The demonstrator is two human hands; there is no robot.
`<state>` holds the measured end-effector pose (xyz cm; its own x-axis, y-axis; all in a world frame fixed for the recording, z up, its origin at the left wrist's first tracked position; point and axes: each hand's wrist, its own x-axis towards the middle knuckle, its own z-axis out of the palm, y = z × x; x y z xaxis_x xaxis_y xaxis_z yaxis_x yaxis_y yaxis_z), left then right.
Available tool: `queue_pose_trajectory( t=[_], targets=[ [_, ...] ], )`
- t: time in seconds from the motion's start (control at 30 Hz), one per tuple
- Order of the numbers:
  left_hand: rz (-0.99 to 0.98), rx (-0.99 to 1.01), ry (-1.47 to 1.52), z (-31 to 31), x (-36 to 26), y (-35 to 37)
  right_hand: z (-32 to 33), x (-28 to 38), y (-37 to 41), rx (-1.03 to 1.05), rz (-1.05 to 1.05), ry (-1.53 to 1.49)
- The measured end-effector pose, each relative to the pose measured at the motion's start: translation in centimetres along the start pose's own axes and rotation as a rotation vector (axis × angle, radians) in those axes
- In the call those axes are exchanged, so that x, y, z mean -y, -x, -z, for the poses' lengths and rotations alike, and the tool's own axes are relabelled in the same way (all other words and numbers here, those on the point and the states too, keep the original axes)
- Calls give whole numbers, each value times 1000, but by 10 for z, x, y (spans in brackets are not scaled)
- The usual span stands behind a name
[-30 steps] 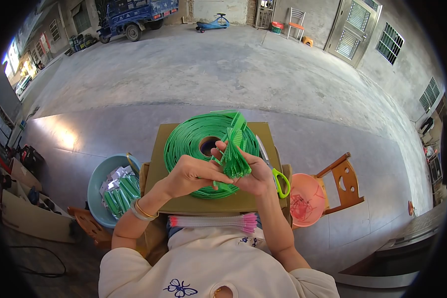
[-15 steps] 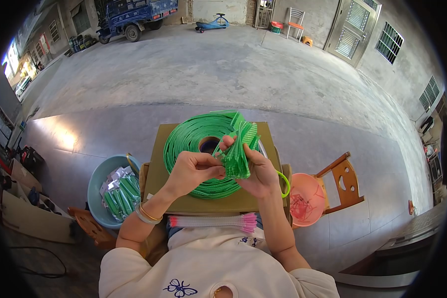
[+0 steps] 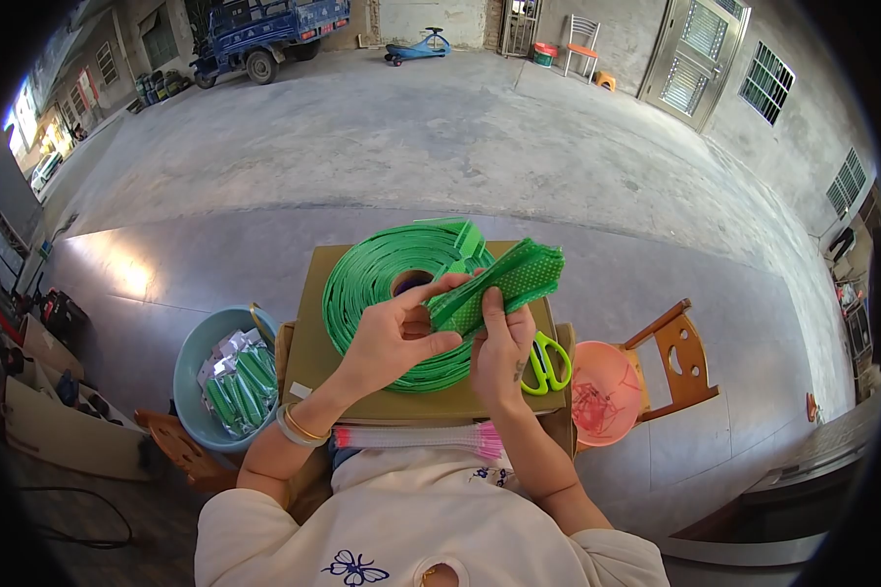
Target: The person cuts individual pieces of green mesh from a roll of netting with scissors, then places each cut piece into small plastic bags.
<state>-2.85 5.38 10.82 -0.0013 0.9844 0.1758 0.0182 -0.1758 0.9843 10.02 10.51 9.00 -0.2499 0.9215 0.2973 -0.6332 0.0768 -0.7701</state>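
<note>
A folded bundle of green ribbon [image 3: 504, 289] with pale dots is held above the table, tilted up to the right. My right hand [image 3: 504, 342] grips it, thumb across its front. At its lower left end is my left hand [image 3: 392, 333], index finger along the upper edge and thumb beneath; the other fingers are partly hidden. Behind both hands lies a big coil of green ribbon [image 3: 362, 284] with a brown core, its loose end standing at the top. Lime-handled scissors [image 3: 550, 367] rest right of my right hand, their blades mostly hidden.
An olive table [image 3: 313, 323] bears the coil. A bunch of clear strips with pink ends [image 3: 416, 437] lies across my lap. At left, a blue basin [image 3: 191, 377] holds green packets; at right, a pink basin [image 3: 622, 367] with red pieces stands by a wooden chair [image 3: 690, 352].
The bundle has swung from nearly upright to slanting right, and its dotted side now faces up. My right hand has turned inward, exposing the scissors' handles. My left hand has moved slightly right.
</note>
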Motion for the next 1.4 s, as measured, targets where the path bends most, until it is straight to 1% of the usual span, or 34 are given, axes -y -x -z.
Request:
queue_pose_trajectory(
  t=[0.07, 0.13, 0.17, 0.23, 0.27, 0.33, 0.43, 0.47, 0.53, 0.57, 0.63, 0.67, 0.7, 0.73, 0.8, 0.87, 0.9, 1.0, 1.1, 1.17, 1.27, 1.3, 1.37, 1.4],
  targets=[
    [57, -14, -230, 1, 8, -3, -1, -1, 1, 2, 30, 30],
    [29, -68, -187, -3, 10, -3, -1, -2, 0, -3, 50, 7],
    [15, -97, -166, -5, 11, -4, 0, -2, 0, 14, 100, 31],
    [45, -85, -20, -8, 12, -4, 3, -4, -2, 48, 198, 79],
    [59, -78, 52, -9, 13, -4, 1, -4, -2, 45, 205, 54],
    [86, -62, 41, -9, 17, -5, -3, -4, -1, 38, 219, 3],
    [139, -39, 94, -11, 12, -4, 8, -12, 1, -6, 11, -67],
    [159, -30, 124, -12, 7, -4, 8, -12, 0, 38, 1, -152],
    [137, 85, -165, 1, -4, -2, 6, -7, -4, 129, -20, -322],
    [125, 140, -311, 9, -8, -2, 7, -1, -6, 155, -109, -229],
    [32, 46, -136, 20, -7, -4, 11, 13, -9, 208, -289, -42],
    [-15, -2, -48, 23, -9, -6, 12, 18, -9, 287, -347, 95],
    [-37, 12, 49, 26, -15, -7, 13, 22, -9, 365, -403, 235],
    [-66, 1, -26, 27, -22, -8, 13, 23, -9, 442, -459, 376],
    [-125, -24, -180, 30, -31, -9, 15, 17, -3, 515, -453, 522],
    [-20, -10, -353, 37, -31, -11, 15, 16, -1, 580, -411, 669],
    [32, 0, -439, 39, -31, -11, 15, 16, -1, 593, -430, 654],
    [-45, -87, -540, 35, -34, -8, 15, 17, -3, 611, -497, 606],
    [-87, -92, -577, 35, -32, -5, 14, 17, -4, 603, -574, 581],
    [-108, -142, -487, 35, -21, -8, 18, 13, -6, 613, -601, 605],
    [-95, -236, -344, 24, -15, -6, 28, -1, -8, 426, -376, 639],
    [-82, -272, -295, 20, -13, -1, 30, 2, -8, 341, -402, 576],
    [65, 19, -514, 15, 14, 15, 29, 18, -13, 176, -447, 452],
    [50, 239, -624, 12, 26, 24, 31, 20, -15, 176, -431, 405]
  ],
)
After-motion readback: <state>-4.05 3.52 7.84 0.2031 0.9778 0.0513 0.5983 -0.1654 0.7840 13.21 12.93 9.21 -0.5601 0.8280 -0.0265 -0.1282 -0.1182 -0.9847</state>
